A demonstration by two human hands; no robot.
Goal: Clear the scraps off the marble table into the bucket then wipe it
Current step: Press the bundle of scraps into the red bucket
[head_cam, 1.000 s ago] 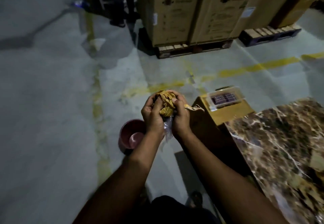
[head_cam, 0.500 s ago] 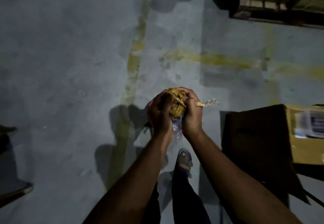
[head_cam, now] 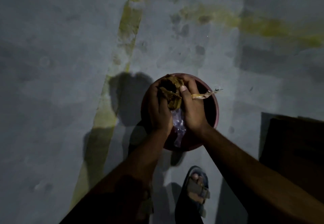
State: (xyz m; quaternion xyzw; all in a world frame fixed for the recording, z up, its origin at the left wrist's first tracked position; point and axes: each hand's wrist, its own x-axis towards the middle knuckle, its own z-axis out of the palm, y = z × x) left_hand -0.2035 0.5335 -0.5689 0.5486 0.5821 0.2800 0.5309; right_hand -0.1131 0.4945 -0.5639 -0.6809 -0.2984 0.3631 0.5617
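1. The left hand [head_cam: 160, 108] and the right hand [head_cam: 192, 108] are cupped together, fingers curled inward, each grip clamped on one shared wad of scraps [head_cam: 171, 92] pressed between the palms.
2. The wad is brownish-yellow, strip-like material. One loose strip [head_cam: 206, 94] sticks out to the right past the right hand's fingers.
3. A crumpled piece of clear plastic film [head_cam: 178, 127] hangs down from between the heels of the two hands.
4. The hands and their load are directly above the open mouth of a reddish-pink bucket [head_cam: 214, 108], which stands on the floor. Its inside is dark, and the hands cover most of it, so its contents cannot be told.
5. The concrete floor [head_cam: 52, 65] is grey with worn yellow painted lines [head_cam: 127, 25] crossing it.
6. A foot in a strapped sandal [head_cam: 197, 187] is planted just below the bucket.
7. A dark boxy object [head_cam: 294, 144] sits at the right edge, near the bucket but apart from it.
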